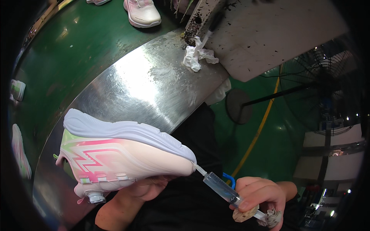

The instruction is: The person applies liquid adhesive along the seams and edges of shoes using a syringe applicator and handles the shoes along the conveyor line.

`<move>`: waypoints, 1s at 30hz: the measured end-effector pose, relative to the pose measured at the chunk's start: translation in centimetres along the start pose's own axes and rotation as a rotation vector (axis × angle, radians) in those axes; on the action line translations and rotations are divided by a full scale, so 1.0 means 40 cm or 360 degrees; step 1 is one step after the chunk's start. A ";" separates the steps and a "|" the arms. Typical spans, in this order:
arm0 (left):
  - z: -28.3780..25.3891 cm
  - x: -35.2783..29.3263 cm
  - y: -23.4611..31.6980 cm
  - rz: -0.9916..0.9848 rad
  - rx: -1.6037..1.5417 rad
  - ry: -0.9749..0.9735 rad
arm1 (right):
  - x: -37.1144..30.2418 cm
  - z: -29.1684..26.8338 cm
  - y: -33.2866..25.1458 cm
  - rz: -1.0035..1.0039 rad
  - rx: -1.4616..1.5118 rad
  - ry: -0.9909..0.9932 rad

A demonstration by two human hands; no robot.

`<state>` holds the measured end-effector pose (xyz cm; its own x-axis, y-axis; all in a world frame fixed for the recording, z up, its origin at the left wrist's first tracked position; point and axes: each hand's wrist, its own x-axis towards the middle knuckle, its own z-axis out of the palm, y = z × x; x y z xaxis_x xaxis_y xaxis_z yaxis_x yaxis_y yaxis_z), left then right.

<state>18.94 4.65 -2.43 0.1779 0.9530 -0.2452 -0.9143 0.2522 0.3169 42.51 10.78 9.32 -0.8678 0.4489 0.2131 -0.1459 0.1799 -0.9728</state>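
A pink, white and green sports shoe [131,156] lies sideways in the air, its pale lavender sole turned upward and its toe pointing right. My left hand [148,188] grips it from underneath, the fingers partly hidden by the upper. My right hand [262,194] is closed round a clear syringe [219,188] with a see-through filling. The syringe's narrow tip touches, or nearly touches, the toe where sole and upper meet. Tan and grey wrapping covers the syringe's rear end beside my fingers. A blue curved piece [230,178] shows behind the barrel.
A shiny metal tabletop [115,92] curves ahead of me, with crumpled white tissue [196,56] at its far end. Next to that rises a stained pale panel [277,34]. Other shoes [142,13] rest on the green surface beyond. A standing fan [320,84] is at the right.
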 end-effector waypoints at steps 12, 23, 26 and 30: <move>-0.040 0.028 -0.016 0.0002 -0.0328 -0.0155 | 0.024 0.043 0.038 -0.0208 -0.0466 0.0072; -0.020 0.025 -0.010 -0.0064 -0.0415 -0.0147 | 0.042 0.086 0.112 -0.0495 -0.1101 0.0096; -0.011 0.018 -0.011 0.0001 -0.0361 -0.0148 | 0.046 0.083 0.109 -0.0480 -0.1185 0.0012; 0.005 0.018 -0.006 -0.0004 -0.0285 -0.0100 | 0.049 0.074 0.103 -0.0489 -0.1277 -0.0064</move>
<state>19.37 5.32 -2.48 0.1976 0.9624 -0.1864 -0.9630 0.2262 0.1468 38.79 9.80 5.44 -0.8631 0.2503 0.4387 -0.0103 0.8597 -0.5107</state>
